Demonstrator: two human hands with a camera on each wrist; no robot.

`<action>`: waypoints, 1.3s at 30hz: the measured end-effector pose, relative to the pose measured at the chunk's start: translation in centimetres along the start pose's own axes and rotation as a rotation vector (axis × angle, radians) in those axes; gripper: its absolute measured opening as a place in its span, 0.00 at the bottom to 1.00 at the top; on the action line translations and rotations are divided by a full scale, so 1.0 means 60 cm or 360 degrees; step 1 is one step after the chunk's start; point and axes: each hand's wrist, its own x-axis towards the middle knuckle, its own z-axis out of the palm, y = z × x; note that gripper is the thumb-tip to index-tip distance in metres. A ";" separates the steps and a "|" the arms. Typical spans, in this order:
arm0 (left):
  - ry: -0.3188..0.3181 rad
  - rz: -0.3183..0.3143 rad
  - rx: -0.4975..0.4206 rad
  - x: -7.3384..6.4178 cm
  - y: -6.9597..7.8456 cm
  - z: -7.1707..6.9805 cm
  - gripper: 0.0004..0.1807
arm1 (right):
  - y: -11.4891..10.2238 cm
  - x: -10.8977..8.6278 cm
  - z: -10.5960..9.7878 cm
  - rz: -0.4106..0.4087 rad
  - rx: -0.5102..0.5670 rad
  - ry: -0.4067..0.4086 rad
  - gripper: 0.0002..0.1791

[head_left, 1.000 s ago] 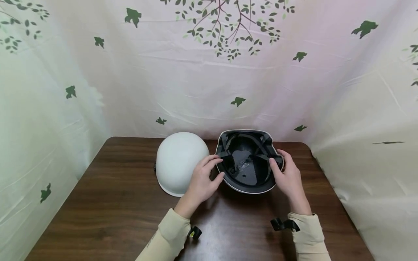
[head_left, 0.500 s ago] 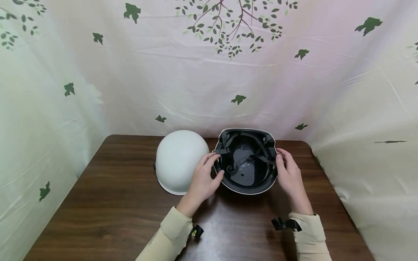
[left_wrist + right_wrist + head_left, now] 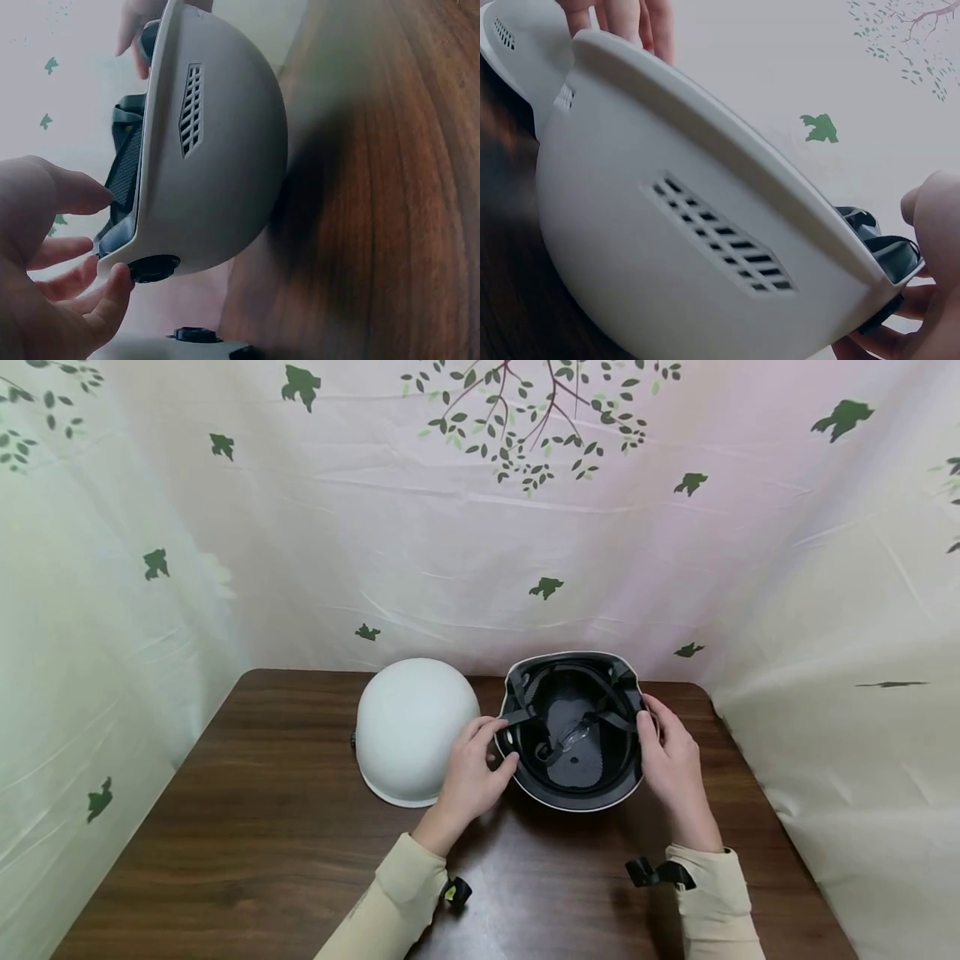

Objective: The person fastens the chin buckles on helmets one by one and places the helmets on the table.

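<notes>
An upturned white helmet (image 3: pixel 573 797) sits between my two hands, its black lining and straps facing up in the head view. My left hand (image 3: pixel 474 772) holds its left edge. In the left wrist view, that hand's fingers (image 3: pixel 116 296) touch the rim beside a round black knob (image 3: pixel 154 268), with another digit by the strap (image 3: pixel 124 172). At the opposite edge my right hand (image 3: pixel 671 760) grips the rim, its thumb on the near side. The right wrist view shows the slotted side vent (image 3: pixel 720 232). Whether the helmet rests on the table is unclear.
A second white helmet (image 3: pixel 416 731) stands dome up just left of my left hand. Both are at the back of the brown wooden table (image 3: pixel 225 827), whose far edge meets a patterned curtain (image 3: pixel 450 543). Black straps (image 3: pixel 660 873) circle both wrists.
The upturned helmet has shifted left and then back right, turning slightly between my hands. My right thumb has moved from the inner edge to the rim. The other helmet stays put.
</notes>
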 end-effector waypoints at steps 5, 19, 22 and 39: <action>-0.0006 -0.0021 -0.0008 -0.001 -0.003 0.008 0.25 | -0.011 0.001 -0.003 0.0037 0.0022 0.0047 0.28; -0.0106 -0.0089 0.0041 -0.003 -0.012 0.018 0.27 | -0.017 -0.002 -0.007 -0.0072 0.0054 0.0169 0.22; -0.0137 -0.0104 0.0062 -0.003 -0.013 0.019 0.28 | -0.016 -0.004 -0.007 -0.0086 0.0047 0.0133 0.23; -0.0301 -0.0139 0.0079 -0.009 -0.025 0.029 0.33 | -0.014 0.003 0.009 -0.0278 0.0071 0.0124 0.23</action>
